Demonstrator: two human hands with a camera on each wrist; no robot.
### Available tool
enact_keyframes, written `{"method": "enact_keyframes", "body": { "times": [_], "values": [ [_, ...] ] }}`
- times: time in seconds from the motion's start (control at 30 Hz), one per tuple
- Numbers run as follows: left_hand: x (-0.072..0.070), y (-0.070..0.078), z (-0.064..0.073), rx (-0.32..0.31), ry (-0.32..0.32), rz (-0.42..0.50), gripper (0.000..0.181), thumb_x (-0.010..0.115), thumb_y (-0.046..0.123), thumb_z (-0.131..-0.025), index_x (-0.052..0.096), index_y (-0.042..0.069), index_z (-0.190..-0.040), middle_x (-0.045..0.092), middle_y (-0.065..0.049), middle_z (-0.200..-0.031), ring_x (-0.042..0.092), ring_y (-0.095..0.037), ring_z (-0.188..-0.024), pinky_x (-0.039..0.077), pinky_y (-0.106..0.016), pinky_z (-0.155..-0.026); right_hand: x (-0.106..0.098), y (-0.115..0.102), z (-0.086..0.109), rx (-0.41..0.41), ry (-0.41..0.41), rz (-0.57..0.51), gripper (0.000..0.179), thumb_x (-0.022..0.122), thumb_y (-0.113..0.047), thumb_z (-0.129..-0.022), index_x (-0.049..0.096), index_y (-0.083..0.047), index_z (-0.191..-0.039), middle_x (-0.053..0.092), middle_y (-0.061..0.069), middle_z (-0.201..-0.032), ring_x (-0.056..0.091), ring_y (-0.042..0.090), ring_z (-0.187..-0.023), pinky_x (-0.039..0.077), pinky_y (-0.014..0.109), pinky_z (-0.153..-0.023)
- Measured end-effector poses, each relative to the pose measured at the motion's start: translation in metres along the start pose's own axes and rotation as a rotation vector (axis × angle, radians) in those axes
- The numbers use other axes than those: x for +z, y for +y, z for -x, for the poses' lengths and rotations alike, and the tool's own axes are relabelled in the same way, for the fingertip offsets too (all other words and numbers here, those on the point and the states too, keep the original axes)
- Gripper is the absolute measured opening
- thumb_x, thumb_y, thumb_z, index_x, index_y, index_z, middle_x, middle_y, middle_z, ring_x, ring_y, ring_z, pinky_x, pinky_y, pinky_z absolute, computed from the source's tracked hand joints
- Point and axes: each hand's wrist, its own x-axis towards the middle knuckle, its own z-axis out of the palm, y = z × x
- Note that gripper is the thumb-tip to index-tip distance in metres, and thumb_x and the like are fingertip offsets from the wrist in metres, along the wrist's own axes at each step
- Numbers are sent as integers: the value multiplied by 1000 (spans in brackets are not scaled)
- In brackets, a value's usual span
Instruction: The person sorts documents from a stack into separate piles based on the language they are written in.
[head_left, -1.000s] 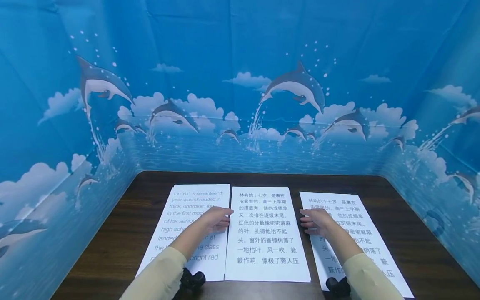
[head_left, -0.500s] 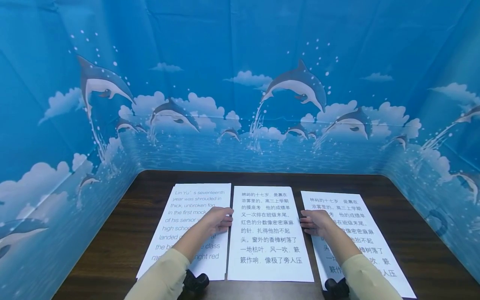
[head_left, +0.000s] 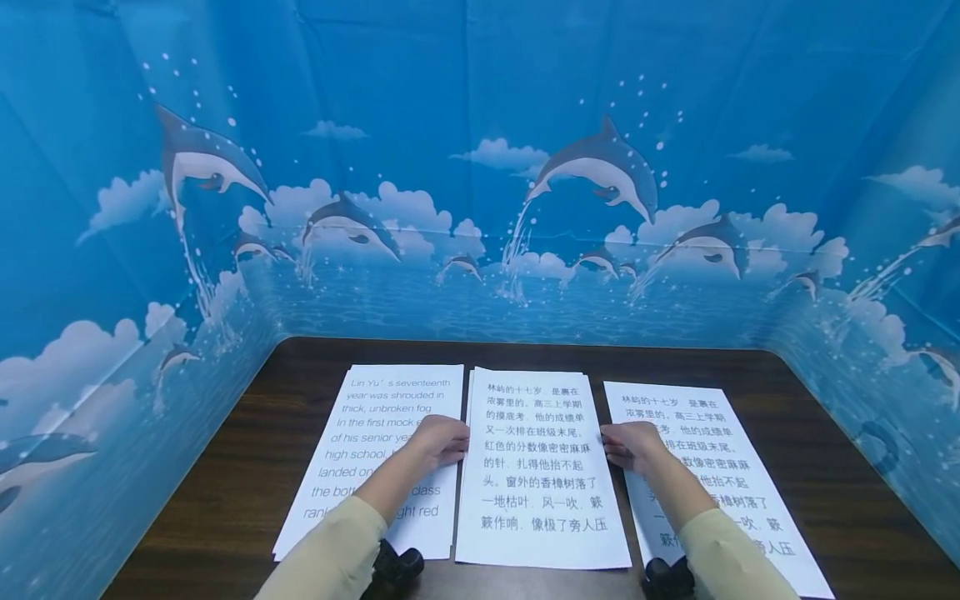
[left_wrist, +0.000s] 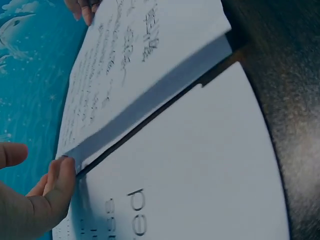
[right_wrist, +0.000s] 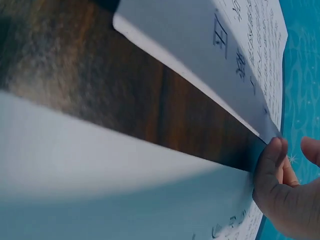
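Observation:
A white stack of printed sheets (head_left: 540, 467) with Chinese text lies between my two hands. My left hand (head_left: 442, 442) touches its left edge with the fingertips, and its thumb stands apart in the left wrist view. On the opposite edge are the fingertips of my right hand (head_left: 633, 446), thumb also apart in the right wrist view. The top paper (left_wrist: 125, 65) is raised along its left side, with a shaded strip beneath. In the right wrist view its near right corner lifts over the wood. My left forearm crosses the English-text sheets (head_left: 390, 400); my right crosses another Chinese-text sheet (head_left: 697, 400).
The dark wooden table (head_left: 225, 483) carries the papers in three side-by-side places. A narrow strip of wood separates the middle papers from the right ones. A blue dolphin-print curtain (head_left: 420, 300) encloses the back and sides. Black wrist devices (head_left: 401, 567) sit under the sleeves.
The middle papers have shifted slightly right and their top has risen at the edges, exposing another sheet's edge at the upper left. My right fingers have drawn in against the right edge.

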Motion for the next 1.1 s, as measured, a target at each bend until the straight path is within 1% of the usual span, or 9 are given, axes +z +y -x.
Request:
{"method": "enact_keyframes", "body": {
  "times": [0.1,0.23,0.43,0.53,0.77,0.93,1.1],
  "values": [
    [4,-5,-2,-11,17,-11,31,58,-1,-72,51,-11,-100,57,-18,-80,60,-23,-69,50,-28,-60,3,4,-2,7,9,24,33,59,-8,-78,50,10,-104,56,13,-78,56,18,-64,48,26,-60],
    [9,-10,-3,1,35,-55,26,60,-2,-70,54,-8,-95,57,-16,-73,58,-19,-60,49,-25,-54,6,7,-2,-4,24,71,32,60,-8,-76,53,9,-101,56,13,-77,54,17,-63,47,25,-59],
    [12,-11,-2,23,53,-156,19,62,2,-71,57,-3,-88,54,-13,-72,54,-17,-58,48,-23,-52,8,9,-1,-34,34,133,29,60,-8,-76,54,9,-100,56,13,-79,53,18,-65,47,25,-57],
    [13,-9,-1,24,54,-166,18,62,3,-72,57,-3,-88,54,-13,-71,54,-17,-57,48,-23,-51,6,7,1,-43,28,152,28,58,-9,-77,53,8,-99,55,14,-80,53,19,-66,46,25,-57],
    [12,4,3,30,60,-142,23,60,4,-74,54,-7,-94,55,-14,-73,55,-16,-56,48,-22,-50,1,-2,2,-59,-4,180,28,54,-11,-81,52,8,-101,54,13,-79,51,18,-64,45,26,-58],
    [11,17,0,7,47,-137,23,61,7,-75,55,-5,-94,57,-14,-74,56,-15,-54,47,-21,-50,-7,-10,1,-69,-16,210,27,52,-12,-82,53,6,-102,55,12,-81,51,18,-66,44,28,-61],
    [16,35,-1,1,31,-137,21,61,9,-75,56,-2,-92,59,-14,-75,57,-16,-55,47,-21,-51,-18,-23,2,-95,-26,237,27,51,-13,-83,54,6,-102,54,13,-81,51,19,-68,44,28,-61]
  ]
}}
